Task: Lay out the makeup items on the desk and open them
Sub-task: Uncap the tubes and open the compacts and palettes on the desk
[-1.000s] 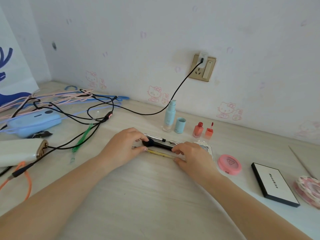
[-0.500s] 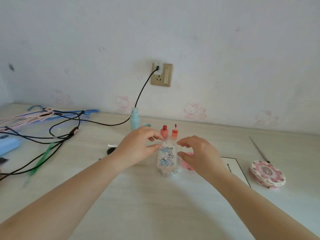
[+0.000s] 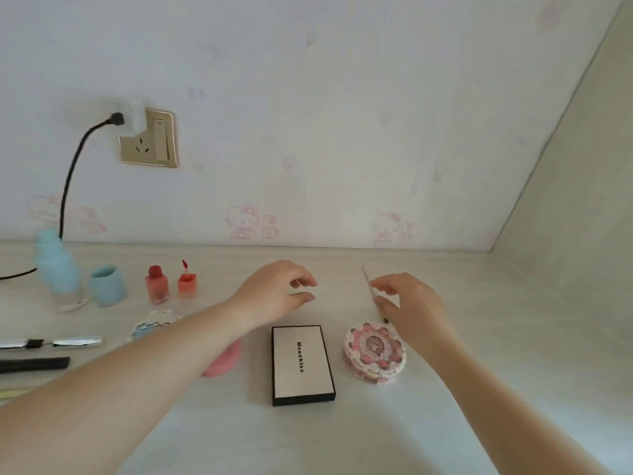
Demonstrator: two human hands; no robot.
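Note:
My left hand (image 3: pixel 277 293) hovers above the desk behind a shut white palette (image 3: pixel 303 363) with a black rim, fingers apart and holding nothing. My right hand (image 3: pixel 411 303) is spread over a thin stick (image 3: pixel 366 277) that lies behind a shut round pink flower compact (image 3: pixel 375 353); its thumb lies against the stick, with no closed grip visible. A pink round compact (image 3: pixel 224 365) and a glittery case (image 3: pixel 154 325) are partly hidden by my left forearm. At the left stand an uncapped blue bottle (image 3: pixel 58 269), its cap (image 3: pixel 108 286), a red gloss bottle (image 3: pixel 157 284) and its wand cap (image 3: pixel 187 282).
A silver pen (image 3: pixel 68 342), a black brush (image 3: pixel 34 364) and a yellow stick (image 3: pixel 10 394) lie at the left edge. A black cable (image 3: pixel 68 180) hangs from the wall socket (image 3: pixel 149 138) down behind the blue bottle. A side wall (image 3: pixel 565 234) closes the desk on the right.
Both hands left the brushes, touched the glittery case, then moved right past it. The view swung right; the palette and flower compact now sit in the middle.

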